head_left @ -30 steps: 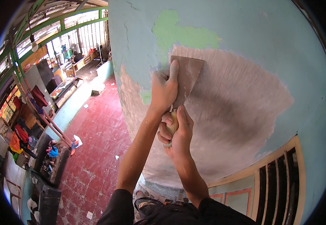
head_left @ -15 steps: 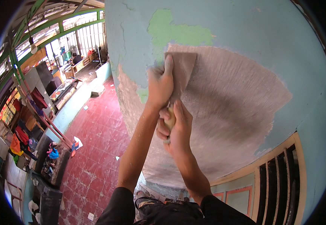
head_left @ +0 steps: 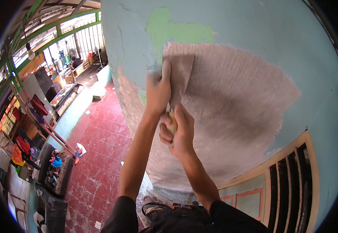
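A scraper with a broad, flaring blade (head_left: 181, 72) lies against the wall, its top edge near the upper left of a bare, greyish-brown patch (head_left: 235, 77). My right hand (head_left: 183, 134) is closed round its yellowish handle (head_left: 172, 122). Higher up, my left hand (head_left: 159, 93) holds the blade's left side, thumb stretched along it; its other fingers are blurred. Blue-grey paint (head_left: 254, 31) surrounds the patch, and a light green area (head_left: 172, 29) shows above the blade.
Barred wooden framing (head_left: 289, 186) stands at lower right. On the left, a red tiled floor (head_left: 95, 155) runs past piled clothes (head_left: 19, 155) and a dark bench (head_left: 52, 209). Far off, a person (head_left: 75, 62) is by some furniture. A light bulb (head_left: 30, 54) hangs at upper left.
Both hands and the scraper appear slightly further left in the picture, as does the wall itself. The grip on the handle and the left hand's place on the blade stay the same.
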The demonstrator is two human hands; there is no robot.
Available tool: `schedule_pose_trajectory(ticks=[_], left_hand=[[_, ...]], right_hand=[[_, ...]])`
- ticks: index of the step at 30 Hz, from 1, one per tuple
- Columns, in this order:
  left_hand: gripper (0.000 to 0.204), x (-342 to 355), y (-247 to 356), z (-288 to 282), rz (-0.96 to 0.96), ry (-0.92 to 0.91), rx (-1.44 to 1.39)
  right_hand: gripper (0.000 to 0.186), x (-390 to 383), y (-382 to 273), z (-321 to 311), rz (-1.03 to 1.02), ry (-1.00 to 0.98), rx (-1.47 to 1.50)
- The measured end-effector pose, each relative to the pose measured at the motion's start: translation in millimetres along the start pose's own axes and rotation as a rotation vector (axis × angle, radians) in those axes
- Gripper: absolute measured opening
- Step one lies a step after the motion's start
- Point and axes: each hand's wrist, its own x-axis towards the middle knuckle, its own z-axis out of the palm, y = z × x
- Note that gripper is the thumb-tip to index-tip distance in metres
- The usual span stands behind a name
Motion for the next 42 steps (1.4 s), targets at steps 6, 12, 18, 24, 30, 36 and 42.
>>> schedule_pose_trajectory(ticks=[6, 12, 18, 24, 30, 36, 42], left_hand=[[0.040, -85, -89, -7, -0.247, -0.216, -0.318], [0.043, -83, -105, -10, -0.209, -0.216, -0.205], [0.049, -106, -109, -4, -0.374, -0.257, -0.361], [0.051, -118, -124, -6, -0.411, -0.193, -0.339], [0.048, -124, -125, -8, -0.418, -0.117, -0.277], [0.047, -109, -113, -12, -0.419, -0.020, -0.310], [0.050, -115, -122, -13, -0.439, -0.027, -0.321]], right_hand=[[0.028, -48, 49, -75, 0.117, 0.044, -0.026], [0.043, -59, 55, -83, -0.030, -0.077, -0.186], [0.043, -80, 80, -92, 0.003, 0.142, -0.244], [0.034, -79, 90, -114, -0.009, 0.109, -0.364], [0.031, -84, 89, -113, 0.037, 0.174, -0.430], [0.034, -68, 90, -94, 0.008, 0.172, -0.495], [0.036, -82, 88, -91, 0.078, 0.233, -0.476]])
